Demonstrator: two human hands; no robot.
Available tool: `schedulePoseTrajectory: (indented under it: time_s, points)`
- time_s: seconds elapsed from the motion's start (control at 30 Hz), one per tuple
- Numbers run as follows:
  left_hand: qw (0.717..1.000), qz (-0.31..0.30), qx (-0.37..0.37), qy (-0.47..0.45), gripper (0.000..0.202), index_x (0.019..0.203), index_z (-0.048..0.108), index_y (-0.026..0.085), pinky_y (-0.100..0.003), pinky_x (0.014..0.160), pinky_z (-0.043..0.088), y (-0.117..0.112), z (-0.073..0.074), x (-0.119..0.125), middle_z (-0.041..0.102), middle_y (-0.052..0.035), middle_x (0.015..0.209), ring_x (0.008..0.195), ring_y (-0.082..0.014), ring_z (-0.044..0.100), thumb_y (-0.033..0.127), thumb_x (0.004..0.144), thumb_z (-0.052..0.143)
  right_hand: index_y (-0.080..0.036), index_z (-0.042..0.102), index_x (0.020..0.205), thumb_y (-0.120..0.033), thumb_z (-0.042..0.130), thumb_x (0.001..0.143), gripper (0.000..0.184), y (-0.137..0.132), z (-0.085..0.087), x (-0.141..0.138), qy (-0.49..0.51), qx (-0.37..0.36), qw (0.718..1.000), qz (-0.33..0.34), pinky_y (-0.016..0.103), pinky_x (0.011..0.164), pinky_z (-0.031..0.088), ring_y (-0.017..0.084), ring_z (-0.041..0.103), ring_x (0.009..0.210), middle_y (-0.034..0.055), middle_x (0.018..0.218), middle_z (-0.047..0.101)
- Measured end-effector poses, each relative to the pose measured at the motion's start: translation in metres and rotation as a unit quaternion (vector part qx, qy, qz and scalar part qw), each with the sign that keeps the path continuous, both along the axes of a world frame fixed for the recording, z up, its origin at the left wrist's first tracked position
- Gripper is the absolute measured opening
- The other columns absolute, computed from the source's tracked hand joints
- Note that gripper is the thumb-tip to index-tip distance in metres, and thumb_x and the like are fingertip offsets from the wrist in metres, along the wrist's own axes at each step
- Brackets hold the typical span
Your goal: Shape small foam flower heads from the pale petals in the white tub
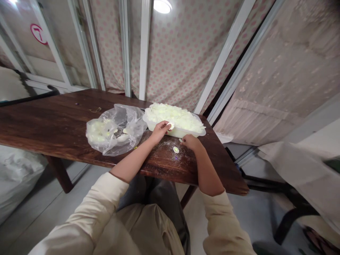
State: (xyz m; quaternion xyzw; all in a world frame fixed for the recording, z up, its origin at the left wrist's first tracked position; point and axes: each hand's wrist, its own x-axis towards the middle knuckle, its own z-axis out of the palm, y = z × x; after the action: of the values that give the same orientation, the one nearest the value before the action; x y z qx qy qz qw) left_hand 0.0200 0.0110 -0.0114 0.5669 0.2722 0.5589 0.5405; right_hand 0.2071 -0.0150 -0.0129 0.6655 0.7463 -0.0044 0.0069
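Between the fingertips of my left hand [159,131] is a small white flower [170,126] with a pale yellow-green middle, held at the near rim of a plastic tub. That white tub [180,132] is heaped with pale yellow-green flower pieces [172,115]. My right hand [191,142] is pinched closed just to the right, over the table, with a small pale flower piece [181,140] at its fingertips. Another white flower [176,149] lies on the wood between my two hands, among scattered white specks.
A clear plastic bag [117,131] holding some pale flowers lies open left of the tub. Everything rests on a dark wooden table [53,117], whose right corner is close to my right arm. Behind it stand framed panels with a dotted curtain [175,60].
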Motion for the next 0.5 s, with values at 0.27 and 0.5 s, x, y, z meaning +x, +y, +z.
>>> schedulePoseTrajectory:
  time_s: [0.27, 0.5]
  points:
    - [1.000, 0.005, 0.022, 0.021, 0.021, 0.073, 0.053, 0.015, -0.018, 0.049, 0.039, 0.001, -0.002, -0.001, 0.053, 0.0027, 0.059, 0.056, -0.0082, 0.052, 0.033, 0.067, 0.060, -0.013, 0.067, 0.070, -0.026, 0.049, 0.077, 0.024, -0.006, 0.004, -0.010, 0.139, 0.037, 0.986, 0.083, 0.022, 0.054, 0.033, 0.011, 0.050, 0.055, 0.0041, 0.061, 0.062]
    - [0.995, 0.034, 0.069, 0.058, 0.023, 0.088, 0.056, 0.014, -0.019, 0.045, 0.042, -0.003, 0.000, -0.001, 0.061, -0.0066, 0.095, 0.062, -0.0098, 0.057, 0.032, 0.074, 0.054, -0.013, 0.068, 0.090, -0.044, 0.046, 0.079, 0.039, -0.011, 0.011, -0.014, 0.365, 0.256, 0.893, 0.059, 0.024, 0.055, 0.035, 0.011, 0.044, 0.051, 0.0005, 0.053, 0.054]
